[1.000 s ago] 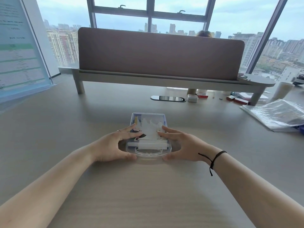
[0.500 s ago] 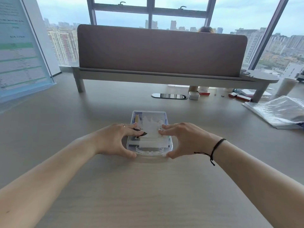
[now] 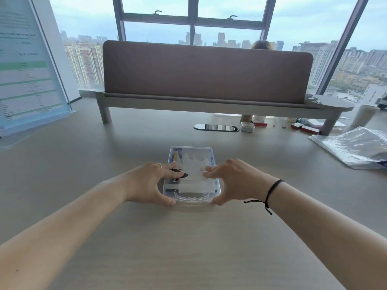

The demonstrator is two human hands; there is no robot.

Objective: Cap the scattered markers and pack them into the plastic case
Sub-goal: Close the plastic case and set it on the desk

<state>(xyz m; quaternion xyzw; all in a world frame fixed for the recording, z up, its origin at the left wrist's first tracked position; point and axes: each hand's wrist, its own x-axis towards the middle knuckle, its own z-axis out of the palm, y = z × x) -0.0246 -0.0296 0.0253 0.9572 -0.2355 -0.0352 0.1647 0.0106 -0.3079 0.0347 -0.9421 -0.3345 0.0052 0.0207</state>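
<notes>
Plastic case (image 3: 191, 155) on desk (image 3: 188, 248) | between hands | left hand (image 3: 146, 183), right hand (image 3: 232, 181) both grip it

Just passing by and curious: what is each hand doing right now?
Left hand: grips the plastic case at its left side.
Right hand: grips the case at its right side.

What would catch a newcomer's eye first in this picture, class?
Two hands meet at the middle of the desk: the left hand and right hand grip the sides of a clear case, fingers curled over its lid. Behind it stands a brown divider, with a city skyline in the window beyond. A crinkled plastic bag lies at far right.
</notes>
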